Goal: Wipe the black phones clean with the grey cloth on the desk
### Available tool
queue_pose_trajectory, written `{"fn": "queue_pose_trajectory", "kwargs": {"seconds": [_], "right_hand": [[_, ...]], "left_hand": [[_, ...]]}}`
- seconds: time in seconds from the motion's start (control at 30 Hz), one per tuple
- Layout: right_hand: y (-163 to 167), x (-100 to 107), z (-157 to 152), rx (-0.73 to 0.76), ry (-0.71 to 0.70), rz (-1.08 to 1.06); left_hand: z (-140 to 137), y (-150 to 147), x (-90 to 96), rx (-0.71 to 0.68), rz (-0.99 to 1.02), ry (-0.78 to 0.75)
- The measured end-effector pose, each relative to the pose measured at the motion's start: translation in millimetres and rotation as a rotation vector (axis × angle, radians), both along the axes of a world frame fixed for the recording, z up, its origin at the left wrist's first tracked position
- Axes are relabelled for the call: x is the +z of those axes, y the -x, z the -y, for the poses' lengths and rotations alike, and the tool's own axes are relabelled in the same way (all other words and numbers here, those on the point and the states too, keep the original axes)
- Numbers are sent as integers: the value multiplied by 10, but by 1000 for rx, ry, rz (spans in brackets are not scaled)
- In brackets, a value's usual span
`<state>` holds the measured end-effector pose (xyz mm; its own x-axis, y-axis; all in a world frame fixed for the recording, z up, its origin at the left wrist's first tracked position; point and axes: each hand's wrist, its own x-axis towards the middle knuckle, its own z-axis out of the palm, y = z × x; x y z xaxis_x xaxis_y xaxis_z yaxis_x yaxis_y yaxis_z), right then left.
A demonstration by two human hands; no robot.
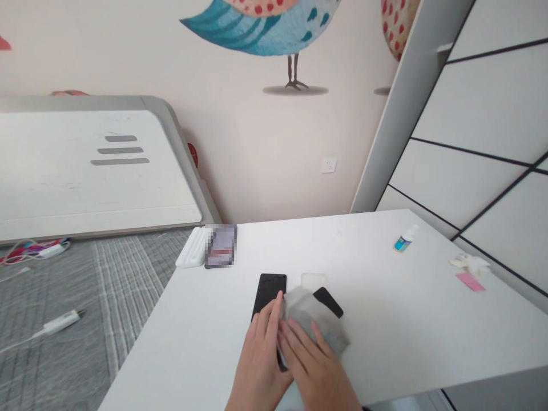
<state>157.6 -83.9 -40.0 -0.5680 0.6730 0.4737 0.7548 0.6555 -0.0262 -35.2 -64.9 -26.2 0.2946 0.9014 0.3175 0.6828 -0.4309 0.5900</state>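
In the middle of the near table, my left hand (pixel 262 345) is closed with its fingers together around a dark, flat, phone-like object (pixel 281 362); only its lower edge shows. My right hand (pixel 314 362) lies over a thin grey cloth (pixel 317 313), its fingers pressing the cloth against that object. A black rectangular slab (pixel 270 288) lies flat just beyond my left fingers. Sticking out past the cloth's far right side is a smaller black flat piece (pixel 329 301). A clear case-like frame (pixel 314 279) rests behind the cloth, partly covered by it.
At the table's (pixel 180 342) far left corner lie a white tray-like object (pixel 192 247) and a phone with a blurred screen (pixel 221 246). A small spray bottle (pixel 406 240) lies to the right, near crumpled white scraps (pixel 468 264) and a pink slip (pixel 470 282). A cabled white device (pixel 62 323) rests on the bed.
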Motion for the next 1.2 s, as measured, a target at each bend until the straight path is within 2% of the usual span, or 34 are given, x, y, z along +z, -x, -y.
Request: {"fn": "queue_pose_trajectory", "kwargs": {"seconds": [0.07, 0.2, 0.23, 0.37, 0.47, 0.53, 0.6, 0.67, 0.7, 0.8, 0.87, 0.93, 1.03, 1.07, 1.1, 1.2], "right_hand": [[-6, 14, -3, 39, 42, -10], [-185, 123, -92, -222, 153, -59], [-167, 138, -101, -239, 158, -69], [122, 133, -28, -9, 174, -91], [49, 151, 28, 95, 176, -47], [-198, 185, 20, 88, 172, -2], [-422, 211, -11, -14, 143, 17], [-471, 210, -30, -133, 117, 12], [-420, 198, -28, -140, 104, 1], [-164, 165, 5, 69, 75, -1], [-116, 175, 12, 197, 110, 13], [-233, 207, -11, 155, 189, 4], [-468, 243, -47, -72, 227, -26], [-499, 244, -44, -103, 223, -24], [-499, 243, -33, -83, 222, -21], [-424, 243, -3, 138, 273, -1]], "left_hand": [[2, 11, -5, 3, -3, -1], [-9, 5, 14, 15, 22, 76], [-13, 2, 12, 12, 25, 75], [-13, 5, -19, 16, 11, 23], [3, 5, -12, 29, 6, 33], [10, -7, 15, 25, 14, 52], [11, -22, 38, 24, 27, 83], [9, -26, 39, 20, 36, 102], [8, -23, 29, 13, 35, 103], [3, 0, -19, -1, 11, 56], [1, 7, -35, -4, -10, 30], [1, -6, -18, -6, -11, 45], [2, -42, 42, 4, 20, 103], [4, -51, 60, 6, 28, 109], [5, -56, 73, 6, 34, 106], [9, -51, 85, -4, 31, 63]]}}
